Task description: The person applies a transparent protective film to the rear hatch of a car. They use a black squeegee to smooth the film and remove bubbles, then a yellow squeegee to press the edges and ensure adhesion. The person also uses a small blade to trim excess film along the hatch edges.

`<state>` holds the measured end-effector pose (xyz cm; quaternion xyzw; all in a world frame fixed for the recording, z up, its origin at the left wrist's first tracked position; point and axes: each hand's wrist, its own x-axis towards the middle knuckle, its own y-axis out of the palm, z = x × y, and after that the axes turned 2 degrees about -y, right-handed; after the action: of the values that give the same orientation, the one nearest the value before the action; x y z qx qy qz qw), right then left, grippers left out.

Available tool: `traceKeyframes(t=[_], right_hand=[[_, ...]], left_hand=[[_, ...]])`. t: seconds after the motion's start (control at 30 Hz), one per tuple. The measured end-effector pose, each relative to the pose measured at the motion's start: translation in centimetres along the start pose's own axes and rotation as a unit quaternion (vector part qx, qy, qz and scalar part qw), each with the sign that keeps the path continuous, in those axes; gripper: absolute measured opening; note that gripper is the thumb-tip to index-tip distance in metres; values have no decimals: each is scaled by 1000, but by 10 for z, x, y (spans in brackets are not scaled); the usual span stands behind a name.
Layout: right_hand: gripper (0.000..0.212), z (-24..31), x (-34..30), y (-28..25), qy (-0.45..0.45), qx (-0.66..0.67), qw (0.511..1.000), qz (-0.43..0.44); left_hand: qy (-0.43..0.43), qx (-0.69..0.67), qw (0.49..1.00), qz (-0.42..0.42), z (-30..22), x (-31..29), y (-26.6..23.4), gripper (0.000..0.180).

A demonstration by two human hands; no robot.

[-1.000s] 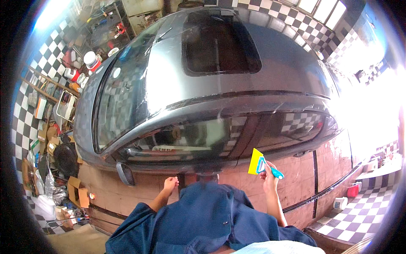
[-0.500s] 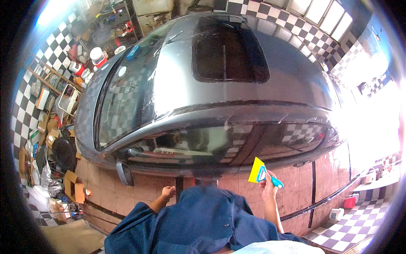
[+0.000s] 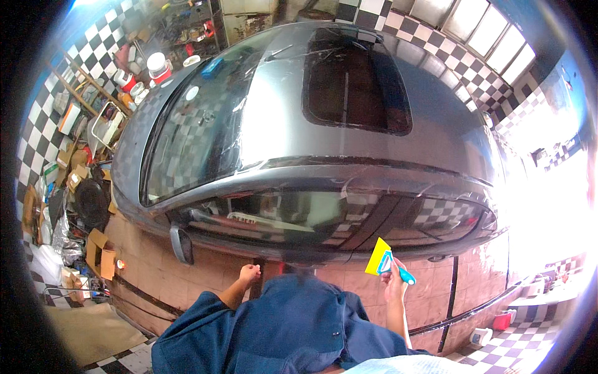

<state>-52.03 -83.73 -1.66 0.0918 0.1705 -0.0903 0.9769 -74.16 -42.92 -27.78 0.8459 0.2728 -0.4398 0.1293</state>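
Note:
My right hand (image 3: 394, 285) grips a squeegee (image 3: 381, 257) by its turquoise handle, with the flat yellow blade pointing up and left. Just beyond the blade is the side of a dark grey car (image 3: 274, 140), apart from it as far as I can judge. On the other side of my body, my left hand (image 3: 250, 273) is raised near the car's front door with its fingers curled closed. Whether anything small is inside those fingers is hidden. The front door window (image 3: 280, 218) and the side mirror (image 3: 181, 244) face me.
Cardboard boxes (image 3: 99, 254), a round black part (image 3: 91, 198) and plastic wrapping crowd the left side. White and red buckets (image 3: 157, 65) stand beyond the car's front. A dark seam (image 3: 450, 305) crosses the reddish tiled floor on the right, where a red container (image 3: 502, 321) stands.
The view has shifted slightly, so the car's roof sits further right and lower. My left hand has come up a little. The squeegee stays in my right hand, slightly lower in view.

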Motion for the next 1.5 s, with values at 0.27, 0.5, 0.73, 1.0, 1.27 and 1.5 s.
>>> traceKeyframes(t=[0.27, 0.5, 0.73, 1.0, 1.27, 1.5], right_hand=[[32, -2, 2, 0, 10, -7, 1000, -3], [32, 4, 2, 3, 3, -12, 1000, -1], [30, 16, 1, 19, -18, 8, 1000, -18], [31, 19, 9, 20, -41, -37, 998, 14], [28, 18, 4, 23, -25, 2, 1000, -1], [29, 12, -1, 8, -32, -10, 999, -22]], left_hand=[[-39, -72, 996, 36, 8, -17, -8, 21], [-7, -47, 999, 3, 13, -16, -1, 25], [89, 72, 993, 1, 36, 28, -11, 34], [55, 54, 997, -23, -2, 6, 18, 30], [84, 182, 979, -35, 42, 17, -20, 32], [-40, 4, 999, -11, 28, -16, -21, 23]])
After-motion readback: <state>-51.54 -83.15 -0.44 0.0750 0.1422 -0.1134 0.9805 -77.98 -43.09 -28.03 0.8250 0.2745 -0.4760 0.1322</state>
